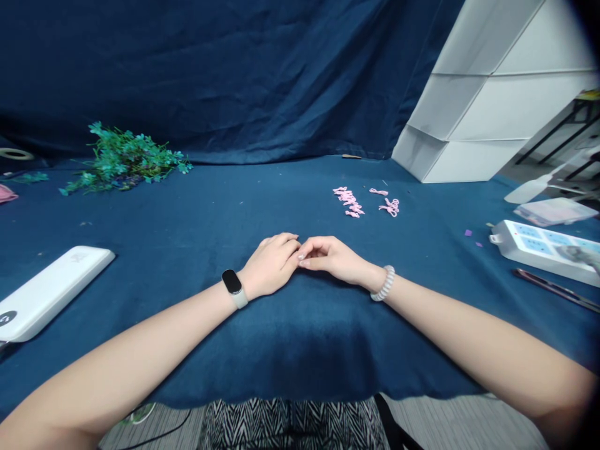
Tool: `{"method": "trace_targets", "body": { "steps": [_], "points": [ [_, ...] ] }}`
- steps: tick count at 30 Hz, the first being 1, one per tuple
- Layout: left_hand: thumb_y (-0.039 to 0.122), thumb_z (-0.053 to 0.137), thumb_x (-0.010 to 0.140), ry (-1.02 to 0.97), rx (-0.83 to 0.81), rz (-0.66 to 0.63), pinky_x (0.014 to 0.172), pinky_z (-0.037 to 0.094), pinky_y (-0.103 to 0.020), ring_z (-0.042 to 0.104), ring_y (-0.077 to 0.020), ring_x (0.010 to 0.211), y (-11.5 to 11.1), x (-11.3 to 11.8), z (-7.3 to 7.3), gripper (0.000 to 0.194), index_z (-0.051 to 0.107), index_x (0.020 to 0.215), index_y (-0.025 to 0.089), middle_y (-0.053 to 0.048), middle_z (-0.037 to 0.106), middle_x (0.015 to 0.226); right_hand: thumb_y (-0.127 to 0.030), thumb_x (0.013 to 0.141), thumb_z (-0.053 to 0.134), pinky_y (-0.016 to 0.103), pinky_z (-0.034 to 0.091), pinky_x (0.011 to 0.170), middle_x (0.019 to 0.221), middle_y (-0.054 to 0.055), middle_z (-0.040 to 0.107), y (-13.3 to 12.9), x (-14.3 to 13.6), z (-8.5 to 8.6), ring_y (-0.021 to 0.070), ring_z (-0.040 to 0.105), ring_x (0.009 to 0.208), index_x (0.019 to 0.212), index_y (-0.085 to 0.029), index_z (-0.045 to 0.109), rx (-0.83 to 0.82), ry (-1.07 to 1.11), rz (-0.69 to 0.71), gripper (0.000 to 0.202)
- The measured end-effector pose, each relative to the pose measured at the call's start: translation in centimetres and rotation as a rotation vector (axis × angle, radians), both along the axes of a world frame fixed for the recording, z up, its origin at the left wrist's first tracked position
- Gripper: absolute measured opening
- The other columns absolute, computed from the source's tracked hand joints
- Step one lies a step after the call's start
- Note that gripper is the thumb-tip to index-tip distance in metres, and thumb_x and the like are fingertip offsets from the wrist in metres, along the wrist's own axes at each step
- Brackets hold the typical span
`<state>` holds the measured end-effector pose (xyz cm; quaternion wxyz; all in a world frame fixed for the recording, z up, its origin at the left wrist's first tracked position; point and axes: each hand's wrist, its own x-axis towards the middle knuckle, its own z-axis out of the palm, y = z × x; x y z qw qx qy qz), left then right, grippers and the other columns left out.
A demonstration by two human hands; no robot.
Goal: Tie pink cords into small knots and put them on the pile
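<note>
Here are the pink cords (pixel 348 199), lying beyond my fingers and a little to the right, in a looped row; a small loop (pixel 379 192) and a looser bundle (pixel 392 208) are sitting just right of that, all well clear of my touch. My left hand (pixel 272 264) is resting palm down, fingers loosely bent, and my right hand (pixel 344 262) is meeting it at the tips, thumb and forefinger curling almost together. Whether anything is being pinched in there I can't tell; the left fingertips are partly hiding. Behind my left fingers a watch (pixel 231 281) is circling the wrist, and a coiled band (pixel 385 284) is hugging the right one. Blue cloth (pixel 225 215) is spreading beneath both. Out left of my fingers a white block (pixel 60 284) is lying, with green sprigs (pixel 129 161) sprawling farther beyond. Far right, a power strip (pixel 525 247) is stretching past a dark slim tool (pixel 557 289), and beyond them white boxes (pixel 464 156) are standing tall.
</note>
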<state>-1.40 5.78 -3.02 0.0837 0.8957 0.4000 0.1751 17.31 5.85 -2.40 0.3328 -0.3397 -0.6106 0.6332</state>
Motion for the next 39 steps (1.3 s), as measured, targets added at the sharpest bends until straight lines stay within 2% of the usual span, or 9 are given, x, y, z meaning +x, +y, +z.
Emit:
{"method": "trace_targets", "body": {
  "steps": [7,21,39],
  "points": [
    [0.03,0.032,0.097,0.013,0.042,0.002,0.101,0.041,-0.049,0.051,-0.0256,0.123,-0.2,-0.02,-0.06,0.033,0.061,0.105,0.016,-0.012,0.056,0.128,-0.019,0.065,0.076,0.031,0.049,0.083,0.08,0.0,0.07,0.03,0.1,-0.11,0.0107,0.062,0.075,0.072,-0.018,0.071,0.004,0.021,-0.007,0.009],
    [0.03,0.032,0.098,0.031,0.055,-0.022,0.1,0.041,-0.048,0.052,-0.0258,0.121,-0.46,0.06,0.15,0.034,0.062,0.103,0.016,-0.013,0.056,0.128,-0.018,0.062,0.079,0.031,0.052,0.083,0.079,0.0,0.072,0.1,0.17,-0.19,0.0113,0.065,0.076,0.07,-0.018,0.073,0.019,0.0,-0.014,0.01],
    [0.034,0.03,0.099,0.041,0.03,-0.026,0.1,0.039,-0.046,0.053,-0.024,0.119,-0.63,0.05,0.26,0.036,0.061,0.105,0.017,-0.01,0.057,0.127,-0.017,0.056,0.08,0.027,0.051,0.074,0.071,0.0,0.071,-0.06,0.06,0.26,0.0101,0.064,0.069,0.065,-0.018,0.075,-0.044,-0.035,-0.054,0.011]
  ]
}}
